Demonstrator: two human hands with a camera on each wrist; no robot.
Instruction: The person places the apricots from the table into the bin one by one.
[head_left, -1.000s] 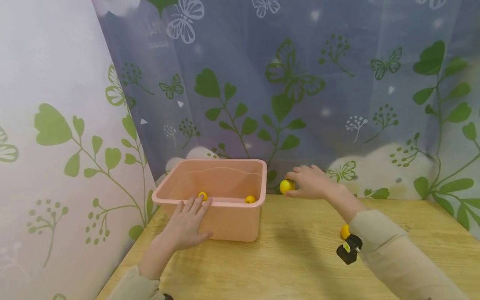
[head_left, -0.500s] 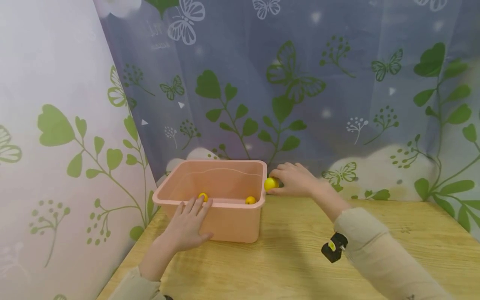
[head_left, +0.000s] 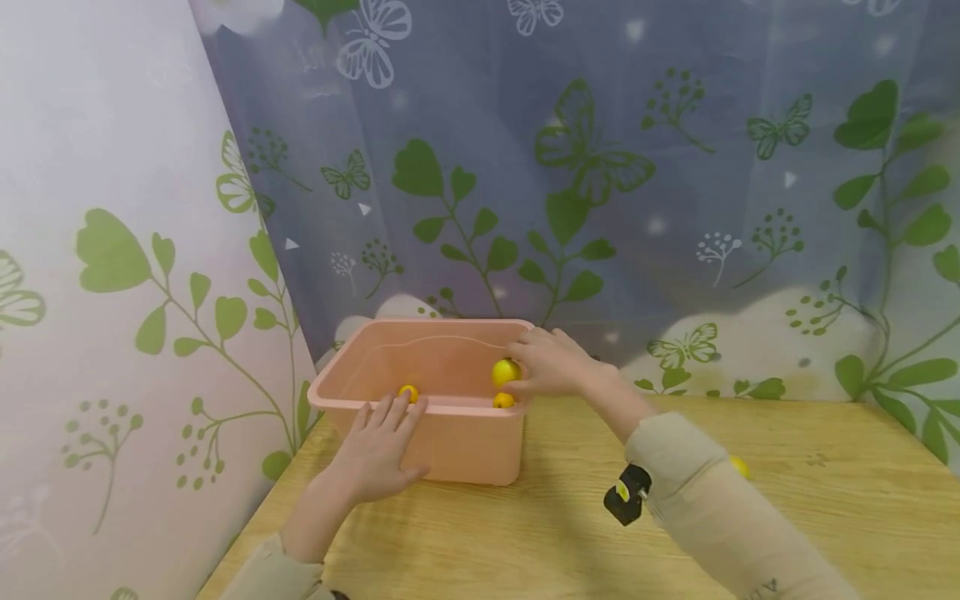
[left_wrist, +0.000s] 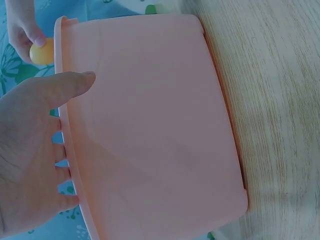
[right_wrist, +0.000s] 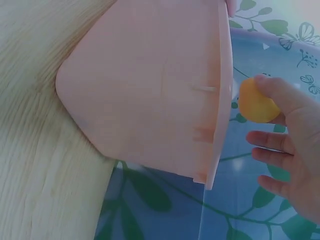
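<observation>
Yellow and round, a ball (head_left: 506, 372) is pinched by the thumb and fingers of the right hand (head_left: 551, 364) and held over the right end of the tub (head_left: 465, 448). The rim (head_left: 457, 409) is touched by the left hand (head_left: 378, 458), with its fingers spread over it and its thumb outside. Inside, a second ball (head_left: 408, 392) is partly hidden by the left fingers, and a third ball (head_left: 503, 401) is seen at the right end. On the table (head_left: 465, 533), a fourth ball (head_left: 740, 467) is partly covered by the right sleeve (head_left: 678, 450). If the held ball is let go too high, it could be bounced out off the third. If the sleeve is swung low, the fourth could be rolled away.
</observation>
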